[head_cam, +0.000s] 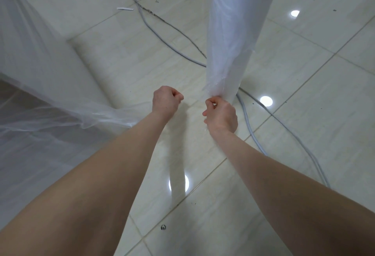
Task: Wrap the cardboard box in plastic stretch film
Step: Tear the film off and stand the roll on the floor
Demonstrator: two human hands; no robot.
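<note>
The cardboard box lies at the lower left, brown and dim under layers of clear stretch film. That film narrows into a bunched strand which runs right to my left hand, closed in a fist on it. A tall white roll of stretch film stands upright in the middle right, reaching past the top of the view. My right hand pinches the loose crumpled film edge at the roll's lower end. The two hands are a short gap apart, above the floor.
A glossy tiled floor with bright light reflections lies below. Grey cables snake from the top middle, behind the roll, to the lower right. A white paper scrap lies near the top. A white wall base borders the left.
</note>
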